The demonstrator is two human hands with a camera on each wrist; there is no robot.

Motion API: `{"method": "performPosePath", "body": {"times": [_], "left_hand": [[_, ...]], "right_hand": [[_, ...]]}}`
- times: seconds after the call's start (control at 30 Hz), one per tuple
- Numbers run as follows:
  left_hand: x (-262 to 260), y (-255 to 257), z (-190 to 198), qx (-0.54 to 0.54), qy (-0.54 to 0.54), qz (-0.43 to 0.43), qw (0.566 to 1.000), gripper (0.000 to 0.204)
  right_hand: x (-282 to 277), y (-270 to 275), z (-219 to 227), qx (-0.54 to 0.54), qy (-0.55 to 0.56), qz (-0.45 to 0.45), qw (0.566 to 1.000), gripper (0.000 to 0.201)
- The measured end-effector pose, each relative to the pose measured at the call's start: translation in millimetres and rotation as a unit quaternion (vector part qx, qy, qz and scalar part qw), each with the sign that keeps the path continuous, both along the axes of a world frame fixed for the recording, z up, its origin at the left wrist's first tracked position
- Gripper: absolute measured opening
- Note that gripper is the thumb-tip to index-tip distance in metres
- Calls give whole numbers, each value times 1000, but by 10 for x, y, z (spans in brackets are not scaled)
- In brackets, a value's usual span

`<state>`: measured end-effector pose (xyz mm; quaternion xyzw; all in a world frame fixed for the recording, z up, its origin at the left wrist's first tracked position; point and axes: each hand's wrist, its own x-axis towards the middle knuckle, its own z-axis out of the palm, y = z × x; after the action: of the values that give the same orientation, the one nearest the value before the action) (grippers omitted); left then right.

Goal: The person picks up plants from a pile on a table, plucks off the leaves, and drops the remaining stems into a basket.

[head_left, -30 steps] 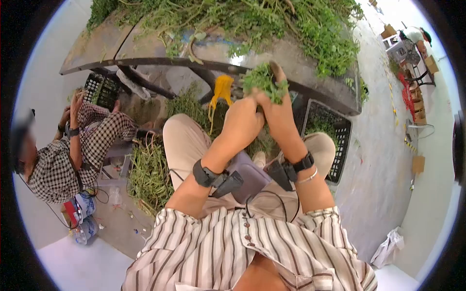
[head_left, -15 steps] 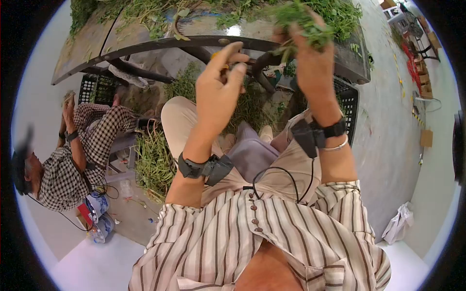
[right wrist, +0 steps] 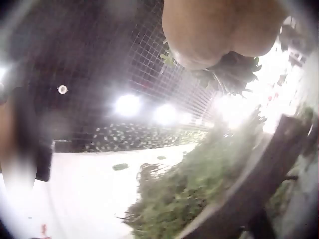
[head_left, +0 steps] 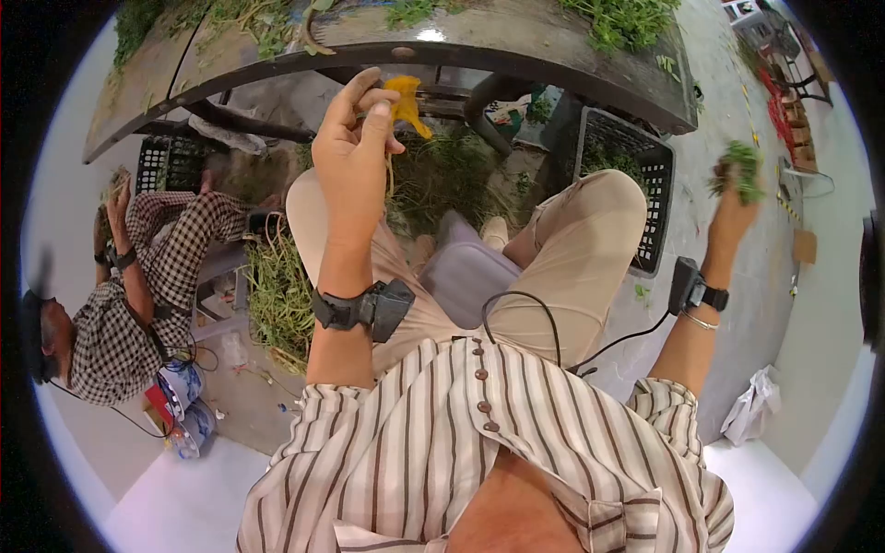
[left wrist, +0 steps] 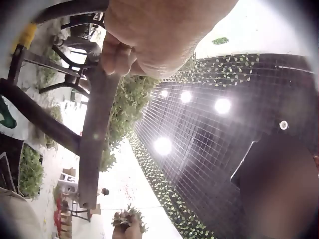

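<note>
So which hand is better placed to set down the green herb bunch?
Right, probably: the right hand already grips the leafy green herb bunch, swung out to the side, while the left hand pinches yellow bands.

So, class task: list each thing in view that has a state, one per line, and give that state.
left hand: raised, pinching the yellow bands
right hand: out to the side, gripping a bunch of greens
black crate: on the floor, greens inside
table: strewn with greens
</note>
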<state>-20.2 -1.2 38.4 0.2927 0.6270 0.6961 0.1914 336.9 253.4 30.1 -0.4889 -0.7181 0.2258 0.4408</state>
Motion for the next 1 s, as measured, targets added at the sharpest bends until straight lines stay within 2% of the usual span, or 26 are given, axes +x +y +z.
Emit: {"method": "performPosePath", "body": {"times": [0.03,0.07,0.1,0.13,0.17,0.2,0.27,0.4,0.47,0.5,0.57,0.63,0.7,0.83,0.9,1.0], "left_hand": [[8,9,-10,3,-3,0,1000,34],[35,11,-7,8,-2,-3,1000,34],[71,-5,16,-19,-17,-3,1000,34],[85,6,50,-39,-27,1,999,34],[81,11,62,-17,-18,8,1000,34],[76,-6,46,-34,-24,0,999,34],[91,-14,30,-36,-19,-1,999,35],[136,34,17,-35,-43,-13,998,35],[179,48,53,-35,-50,-21,998,34],[189,38,46,-29,-50,-17,998,34],[189,24,5,-29,-54,-26,998,34],[192,6,-2,-21,-51,-23,998,34],[175,-24,0,-14,-46,-19,999,34],[113,-78,-5,-8,-53,-7,999,34],[77,-111,-19,-1,-63,2,998,33],[-3,-149,-13,-7,-55,-8,998,36]], "right_hand": [[142,-6,-242,-61,-40,12,997,45],[448,144,-609,-55,-196,36,978,52],[579,87,-763,-94,-273,57,956,56],[680,4,-857,-85,-412,30,907,56],[782,-10,-990,-20,-396,62,916,52],[737,-80,-937,-104,-317,51,941,47],[543,-224,-700,-111,-263,18,958,39],[114,-230,-292,-35,-171,2,985,30],[-265,-390,141,-110,-7,45,993,23],[-403,-440,253,-104,-8,49,993,23],[-677,-511,420,-111,56,115,986,20],[-959,-575,548,-99,60,147,982,19],[-1240,-648,675,-137,71,211,965,19],[-1689,-666,834,-156,94,267,946,19],[-1874,-653,939,-120,36,307,943,20],[-2143,-687,1065,-109,24,338,935,21]]}}
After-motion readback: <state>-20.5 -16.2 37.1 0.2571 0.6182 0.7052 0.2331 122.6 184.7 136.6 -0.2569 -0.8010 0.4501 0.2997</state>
